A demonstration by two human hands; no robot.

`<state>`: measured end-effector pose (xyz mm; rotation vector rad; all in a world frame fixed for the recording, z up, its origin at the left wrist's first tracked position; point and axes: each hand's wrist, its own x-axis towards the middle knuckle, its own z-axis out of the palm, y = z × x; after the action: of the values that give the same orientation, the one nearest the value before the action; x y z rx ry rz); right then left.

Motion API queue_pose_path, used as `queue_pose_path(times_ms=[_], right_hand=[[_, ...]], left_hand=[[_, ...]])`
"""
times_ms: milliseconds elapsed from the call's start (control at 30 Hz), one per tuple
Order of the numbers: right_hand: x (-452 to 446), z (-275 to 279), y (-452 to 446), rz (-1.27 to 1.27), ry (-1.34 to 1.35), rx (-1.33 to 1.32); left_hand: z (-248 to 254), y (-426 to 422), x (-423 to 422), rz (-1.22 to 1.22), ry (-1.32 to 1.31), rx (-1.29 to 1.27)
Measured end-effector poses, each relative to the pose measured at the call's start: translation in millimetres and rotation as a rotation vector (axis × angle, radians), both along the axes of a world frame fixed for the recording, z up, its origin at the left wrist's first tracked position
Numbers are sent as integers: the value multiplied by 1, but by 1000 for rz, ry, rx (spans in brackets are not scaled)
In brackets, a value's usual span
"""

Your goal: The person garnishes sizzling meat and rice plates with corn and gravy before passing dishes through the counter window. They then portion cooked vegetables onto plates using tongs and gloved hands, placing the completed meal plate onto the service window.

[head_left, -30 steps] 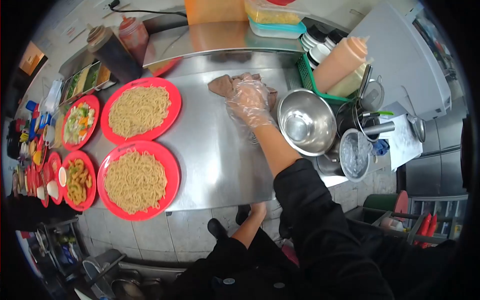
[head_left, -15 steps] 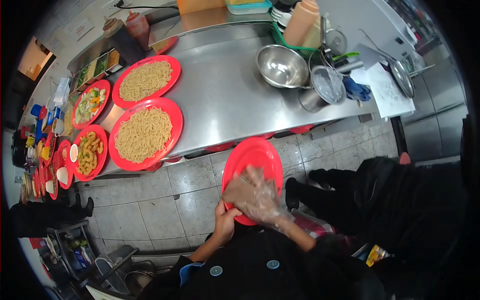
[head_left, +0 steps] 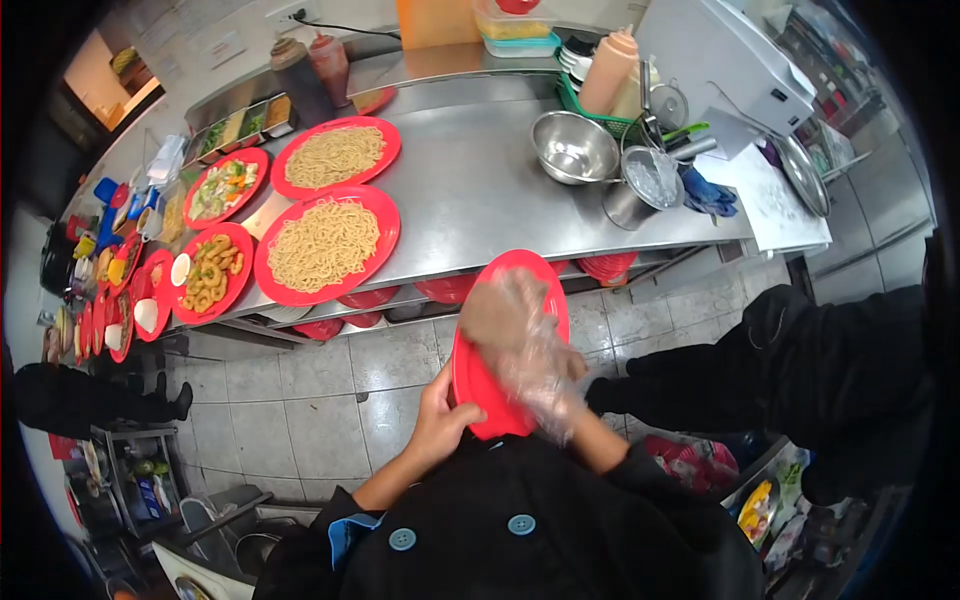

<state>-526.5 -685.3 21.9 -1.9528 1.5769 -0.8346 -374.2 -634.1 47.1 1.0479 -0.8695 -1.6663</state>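
Note:
My left hand (head_left: pixel 438 425) grips the near left rim of a red oval plate (head_left: pixel 490 395), its thumb over the edge. The plate is held tilted in front of my body, off the counter. My right hand (head_left: pixel 533 355), in a clear plastic glove, lies over the plate's inner face. Beneath its fingers is a brownish piece that looks like a cloth (head_left: pixel 488 318), blurred by motion and partly hidden by the glove. On the counter to the left stand two red plates of plain noodles (head_left: pixel 325 245).
A steel counter (head_left: pixel 460 150) runs across, holding a metal bowl (head_left: pixel 575 147), a metal container (head_left: pixel 640 190) and sauce bottles (head_left: pixel 610 75). Fried food (head_left: pixel 212 272) and vegetables (head_left: pixel 225 190) sit on red plates at left. Another person's dark-clothed legs (head_left: pixel 680 370) are close at right.
The view has shifted, so the counter appears further right. My right hand and the cloth have moved over the plate, which now appears more tilted. My left hand still holds its rim.

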Motion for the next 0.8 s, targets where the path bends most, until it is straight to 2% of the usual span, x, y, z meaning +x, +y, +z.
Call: queue_pose_path(times_ms=[67, 200, 233, 300, 333, 400, 433, 500, 533, 567, 600, 667, 700, 733, 767, 800], right_hand=[[-19, -36, -53, 46, 52, -37], [-32, -82, -173, 101, 76, -250], [-27, -75, -202, 124, 41, -261], [-4, -26, -255, 182, -102, -91], [9, -1, -283, 213, -238, 80], [29, 18, -334, 197, -244, 36], [38, 28, -360, 229, -243, 34], [47, 37, -397, 198, 112, -277], [47, 35, -409, 236, 105, -273], [45, 32, -422, 306, 398, -315], [48, 31, -435, 370, 687, -370], [61, 39, -427, 265, 585, -433], [69, 50, -424, 290, 556, -319], [79, 56, -420, 332, 533, -207], [87, 50, -417, 400, 432, -332], [96, 42, -414, 480, 382, -501]], left_hand=[[23, 5, 6, 51, -57, -129], [36, -13, 29, 174, 2, -45], [35, -24, 32, 231, 116, -30], [19, -38, 26, 337, 178, 12], [7, -47, 22, 416, 242, 51], [-9, -67, 15, 488, 241, 40], [-6, -82, 10, 498, 356, 94], [-21, -104, 1, 515, 502, 140], [-36, -119, -3, 502, 521, 193], [-46, -133, -7, 488, 540, 244], [-54, -146, -17, 554, 532, 244], [-55, -173, -33, 682, 460, 246], [-53, -182, -38, 757, 402, 257], [-70, -189, -40, 712, 253, 178], [-88, -194, -36, 687, 91, 111], [-81, -194, -28, 601, -2, 165]])
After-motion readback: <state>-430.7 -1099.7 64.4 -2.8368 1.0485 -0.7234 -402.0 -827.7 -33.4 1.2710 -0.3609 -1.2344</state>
